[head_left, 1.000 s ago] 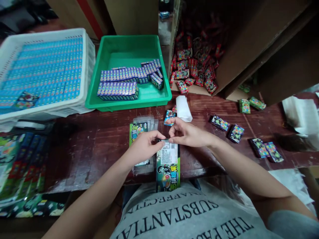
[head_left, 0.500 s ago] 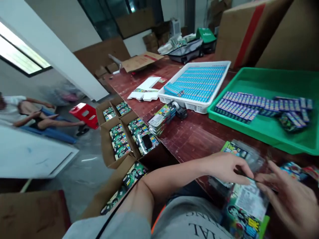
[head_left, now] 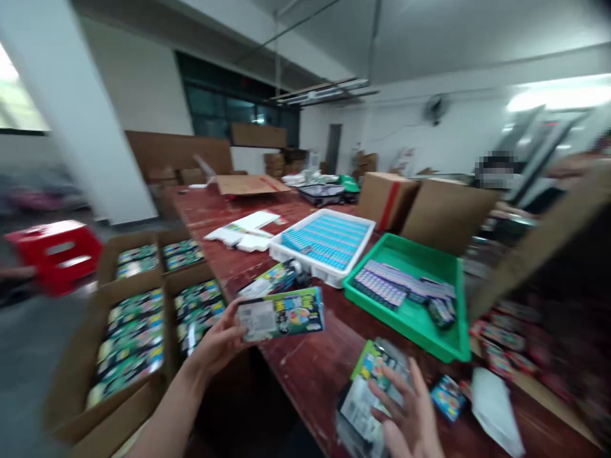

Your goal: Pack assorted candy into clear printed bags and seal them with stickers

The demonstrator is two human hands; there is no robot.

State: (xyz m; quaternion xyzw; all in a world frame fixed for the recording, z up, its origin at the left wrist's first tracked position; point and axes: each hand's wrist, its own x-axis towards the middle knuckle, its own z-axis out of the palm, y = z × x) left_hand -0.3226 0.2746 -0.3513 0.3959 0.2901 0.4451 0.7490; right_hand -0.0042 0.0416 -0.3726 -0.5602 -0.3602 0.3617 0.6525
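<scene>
My left hand [head_left: 222, 337] grips one end of a flat, printed green-and-black packet [head_left: 298, 313] with a pale label, raised over the table's near edge. Its fingers are closed round the packet. My right hand [head_left: 408, 407] has its fingers apart over similar packets [head_left: 358, 404] at the front of the table; whether it presses on them is hard to tell. Behind the held packet lies a small pile of like packets [head_left: 272, 278]. A small blue printed pack [head_left: 447, 397] rests right of my right hand.
A white crate [head_left: 357, 275] holds rows of blue boxes, and a green tray [head_left: 405, 334] holds purple-and-white boxes. Open cartons [head_left: 165, 312] of printed packs stand left of the table. A red stool [head_left: 62, 254] is farther left. Another person [head_left: 499, 170] is at the back right.
The view has tilted up and turned right. My hands, earlier close together over a packet near my body, are now apart; my left hand has carried a packet leftward and forward.
</scene>
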